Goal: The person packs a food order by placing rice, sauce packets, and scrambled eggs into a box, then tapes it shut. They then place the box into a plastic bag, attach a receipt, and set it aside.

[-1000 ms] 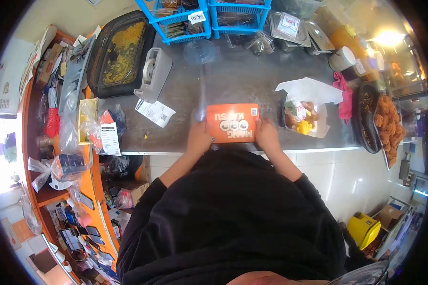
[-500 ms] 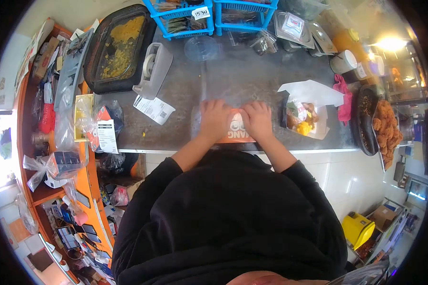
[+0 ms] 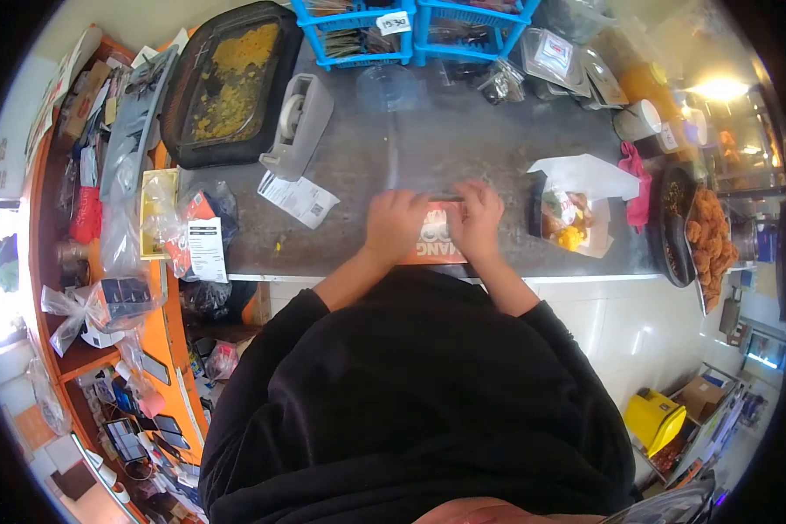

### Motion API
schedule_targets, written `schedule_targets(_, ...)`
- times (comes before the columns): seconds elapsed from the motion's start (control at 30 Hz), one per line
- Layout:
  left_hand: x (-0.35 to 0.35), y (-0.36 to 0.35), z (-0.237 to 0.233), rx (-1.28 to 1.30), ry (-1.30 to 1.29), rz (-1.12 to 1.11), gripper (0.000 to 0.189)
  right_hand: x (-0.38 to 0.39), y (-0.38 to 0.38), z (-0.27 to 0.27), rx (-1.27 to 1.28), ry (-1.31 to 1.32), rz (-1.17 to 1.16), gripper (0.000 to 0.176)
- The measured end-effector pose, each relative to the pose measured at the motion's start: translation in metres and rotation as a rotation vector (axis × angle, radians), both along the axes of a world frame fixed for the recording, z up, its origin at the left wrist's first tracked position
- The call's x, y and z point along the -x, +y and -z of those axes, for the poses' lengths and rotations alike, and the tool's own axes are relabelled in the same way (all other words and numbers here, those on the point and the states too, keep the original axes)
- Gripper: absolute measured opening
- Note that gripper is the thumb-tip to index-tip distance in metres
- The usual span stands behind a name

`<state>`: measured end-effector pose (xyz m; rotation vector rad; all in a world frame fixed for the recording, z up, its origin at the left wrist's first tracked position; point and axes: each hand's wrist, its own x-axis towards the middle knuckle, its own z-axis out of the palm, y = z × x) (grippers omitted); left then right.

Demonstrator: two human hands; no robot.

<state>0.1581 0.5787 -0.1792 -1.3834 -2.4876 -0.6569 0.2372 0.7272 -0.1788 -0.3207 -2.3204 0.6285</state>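
Observation:
At the front edge of the counter stands an orange takeaway box [image 3: 434, 248] with large white printed letters on its top. My left hand [image 3: 394, 224] is closed over its far left part, fingers curled at the back edge. On the far right part, my right hand [image 3: 479, 218] grips the same edge with bent fingers. Between the two hands shows a thin dark strip of the box's far edge. The fingertips are partly hidden behind the box. To the right sits an open food box [image 3: 610, 178] with its white lid raised and yellow and brown food inside.
A tape dispenser [image 3: 301, 131] and a printed receipt [image 3: 297, 200] lie to the left, beside a black tray [image 3: 176, 122]. Blue baskets [image 3: 362, 59] stand at the back. Fried chicken [image 3: 709, 231], a pink cloth [image 3: 637, 188] and a white tub [image 3: 637, 120] are at the right.
My fingers have lifted and curled at the box's far edge, where a dark strip now shows. The camera view has shifted slightly, so the counter items appear further right.

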Motion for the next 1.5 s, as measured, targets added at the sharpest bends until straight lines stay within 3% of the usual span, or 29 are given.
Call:
schedule_targets(0.1,0.007,-0.021,-0.011,0.016,0.009,-0.035,0.071,0.019,-0.011,0.015,0.268,-0.200,-0.150,0.012)
schedule_targets(0.2,0.012,-0.051,-0.018,0.137,-0.182,0.055,0.101,0.045,-0.027,0.005,0.119,-0.380,-0.140,0.016)
schedule_targets(0.27,0.022,-0.068,-0.020,0.243,-0.333,0.084,0.114,0.078,-0.033,-0.001,0.229,-0.402,-0.269,0.019)
schedule_targets(0.3,0.023,-0.073,-0.015,0.235,-0.264,0.083,0.113,0.094,-0.041,-0.012,0.290,-0.416,-0.329,0.020)
schedule_targets(0.37,0.031,-0.076,-0.009,0.141,-0.285,0.134,0.105,0.130,-0.082,-0.040,0.933,-0.218,-0.561,0.024)
schedule_targets(0.43,0.035,-0.075,-0.009,0.035,-0.156,0.183,0.086,0.166,-0.126,-0.043,1.299,-0.256,-0.440,0.025)
schedule_targets(0.5,0.037,-0.071,-0.022,-0.124,-0.782,0.214,0.083,0.202,-0.160,-0.010,1.333,-0.370,-0.222,0.024)
schedule_targets(0.57,0.042,-0.084,-0.037,-0.271,-0.869,0.304,0.071,0.227,-0.175,-0.007,1.380,-0.442,-0.096,0.023)
schedule_targets(0.67,0.047,-0.090,0.000,-0.462,-0.653,0.407,0.065,0.238,-0.189,-0.020,1.475,-0.405,-0.083,0.025)
schedule_targets(0.73,0.046,-0.079,0.033,-0.487,-0.413,0.345,0.064,0.232,-0.205,-0.019,1.511,-0.255,-0.166,0.031)
schedule_targets(0.83,0.045,-0.067,0.038,-0.301,-0.078,0.196,0.063,0.201,-0.231,-0.038,1.397,-0.466,-0.162,0.020)
schedule_targets(0.87,0.045,-0.069,0.034,-0.191,0.030,0.142,0.062,0.202,-0.228,-0.015,1.264,-0.573,-0.165,0.018)
schedule_targets(0.93,0.046,-0.076,0.015,-0.109,-0.033,0.185,0.056,0.216,-0.205,0.050,0.987,-0.751,-0.188,0.015)
schedule_targets(1.0,0.048,-0.082,0.000,-0.073,-0.162,0.246,0.057,0.195,-0.204,0.000,0.843,-0.695,-0.223,0.013)
schedule_targets(1.03,0.040,-0.089,-0.034,-0.407,-0.596,0.510,0.076,0.191,-0.190,-0.006,0.830,-0.672,-0.348,0.019)
schedule_targets(1.1,0.048,-0.105,-0.038,-0.477,-0.588,0.486,0.097,0.176,-0.142,-0.031,1.005,-0.573,-0.681,0.026)
schedule_targets(1.13,0.044,-0.091,-0.007,-0.189,-0.265,0.231,0.099,0.159,-0.129,-0.073,0.960,-0.716,-0.549,0.026)
schedule_targets(1.2,0.044,-0.090,-0.009,0.146,-0.309,0.213,0.110,0.130,-0.073,-0.056,0.857,-0.623,-0.578,0.021)
schedule_targets(1.3,0.045,-0.079,0.013,0.073,-0.221,0.228,0.116,0.096,-0.016,-0.011,0.840,-0.708,-0.461,0.019)
schedule_targets(1.37,0.045,-0.079,0.024,-0.023,-0.187,0.226,0.119,0.083,-0.004,0.018,0.654,-0.606,-0.453,0.020)
schedule_targets(1.43,0.043,-0.077,0.024,-0.042,-0.167,0.225,0.121,0.073,-0.010,0.019,0.714,-0.538,-0.394,0.020)
schedule_targets(1.5,0.043,-0.079,0.030,-0.040,-0.087,0.205,0.109,0.076,-0.011,0.029,0.852,-0.538,-0.359,0.021)
